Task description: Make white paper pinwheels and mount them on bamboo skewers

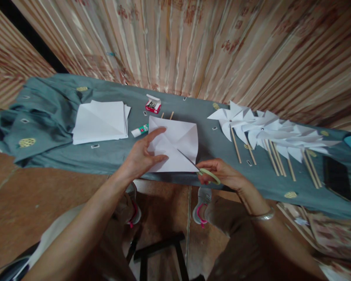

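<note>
A white square paper sheet (183, 134) with diagonal creases lies in front of me, over the table's near edge. My left hand (148, 152) grips its left side, thumb and fingers apart on top of the paper. In my right hand (218, 171) is a pair of scissors (210, 176) with pale green handles. A blade lies across the paper's lower right part, its tip near the middle. Whether the blades are parted is hard to see. Just behind the sheet, the ends of two wooden sticks (171, 115) poke out.
To the left lies a stack of white paper (101, 121). A glue stick (140, 130) and an open red box of small metal pins (153, 104) sit behind the sheet. Several paper pinwheels (261, 128) on sticks and a dark phone (337, 177) lie to the right on the grey-green cloth (190, 107).
</note>
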`<state>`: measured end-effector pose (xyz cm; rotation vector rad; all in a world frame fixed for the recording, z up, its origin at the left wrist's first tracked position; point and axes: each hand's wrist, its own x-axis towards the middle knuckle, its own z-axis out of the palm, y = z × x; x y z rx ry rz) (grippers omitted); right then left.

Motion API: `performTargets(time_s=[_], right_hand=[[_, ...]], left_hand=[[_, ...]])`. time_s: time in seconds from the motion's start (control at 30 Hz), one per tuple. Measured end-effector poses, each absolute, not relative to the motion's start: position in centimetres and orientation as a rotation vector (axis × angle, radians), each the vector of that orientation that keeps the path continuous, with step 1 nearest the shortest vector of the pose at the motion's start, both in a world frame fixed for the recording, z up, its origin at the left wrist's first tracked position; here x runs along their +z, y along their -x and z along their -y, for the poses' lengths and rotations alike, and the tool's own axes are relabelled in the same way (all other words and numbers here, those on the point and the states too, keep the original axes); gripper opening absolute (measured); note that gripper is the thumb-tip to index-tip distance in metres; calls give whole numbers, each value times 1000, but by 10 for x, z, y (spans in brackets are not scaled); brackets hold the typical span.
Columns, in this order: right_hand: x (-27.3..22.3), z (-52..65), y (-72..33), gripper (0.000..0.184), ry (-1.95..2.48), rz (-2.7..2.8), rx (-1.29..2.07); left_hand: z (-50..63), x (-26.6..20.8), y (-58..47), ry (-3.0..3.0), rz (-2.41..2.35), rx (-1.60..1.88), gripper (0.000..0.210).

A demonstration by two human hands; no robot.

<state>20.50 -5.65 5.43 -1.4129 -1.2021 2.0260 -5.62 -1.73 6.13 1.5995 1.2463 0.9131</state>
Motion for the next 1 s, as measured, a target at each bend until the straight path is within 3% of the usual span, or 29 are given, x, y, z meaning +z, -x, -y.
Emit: performTargets(time_s=[0.77,1.0], right_hand=[[55,57,-205,54,1364,1333,1996],[55,55,-208,69,1226,1474,1972]], left_hand=[[16,62,56,-1573,-1249,925,73],[5,54,61,-1443,-1261,1067,70]])
